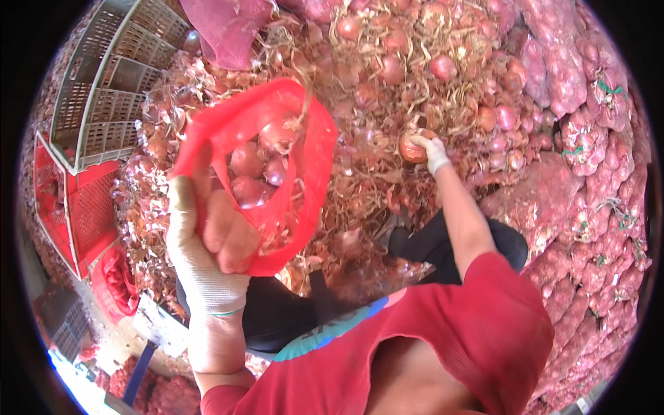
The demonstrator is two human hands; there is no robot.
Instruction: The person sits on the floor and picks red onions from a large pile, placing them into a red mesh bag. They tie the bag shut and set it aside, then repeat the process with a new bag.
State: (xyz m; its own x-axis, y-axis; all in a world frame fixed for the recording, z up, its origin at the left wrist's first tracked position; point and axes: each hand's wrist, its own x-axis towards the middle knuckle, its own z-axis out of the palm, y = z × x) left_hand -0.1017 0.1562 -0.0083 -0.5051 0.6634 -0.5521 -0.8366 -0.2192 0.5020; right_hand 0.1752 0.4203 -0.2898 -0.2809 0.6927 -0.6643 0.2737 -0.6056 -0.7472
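My left hand (pixel 207 244), in a pale knitted glove, grips the edge of a red mesh bag (pixel 316 171). The bag's mouth is wide open, and several onions (pixel 249 161) show inside it; the fingers are partly seen through the red mesh. To the right, my right hand (pixel 434 151), also in a pale glove, is closed on a single onion (pixel 411 150) with a dry neck. It is low over the pile of onions, dry stalks and loose skins (pixel 425 98). The two hands are well apart.
Full mesh sacks of onions (pixel 586 150) are stacked along the right side. At the left stand a grey plastic crate (pixel 106 98) and a red crate (pixel 93 207), with red mesh material (pixel 114 285) below. A pinkish mesh sack (pixel 228 31) lies at the top.
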